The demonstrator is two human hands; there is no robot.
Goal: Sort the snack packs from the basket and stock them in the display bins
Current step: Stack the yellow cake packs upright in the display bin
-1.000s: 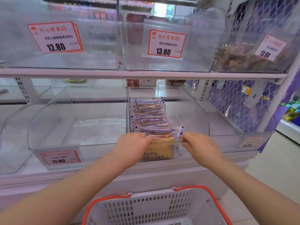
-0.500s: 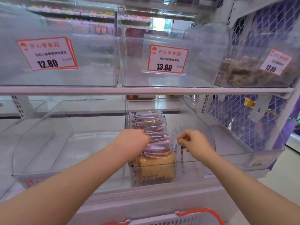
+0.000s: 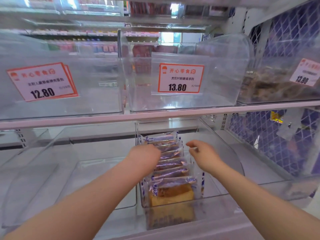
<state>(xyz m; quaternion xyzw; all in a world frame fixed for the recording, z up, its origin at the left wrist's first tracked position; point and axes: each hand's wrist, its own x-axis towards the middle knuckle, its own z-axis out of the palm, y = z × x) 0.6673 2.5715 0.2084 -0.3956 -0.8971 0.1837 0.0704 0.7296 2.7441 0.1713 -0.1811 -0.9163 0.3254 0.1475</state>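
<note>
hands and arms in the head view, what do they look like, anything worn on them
Both arms are bare as far up as the frame shows, with no sleeve in view. The left hand and right hand have no gloves, and no watch, bracelet or ring shows on the wrists or the visible fingers. No markings are visible on either forearm.
</note>
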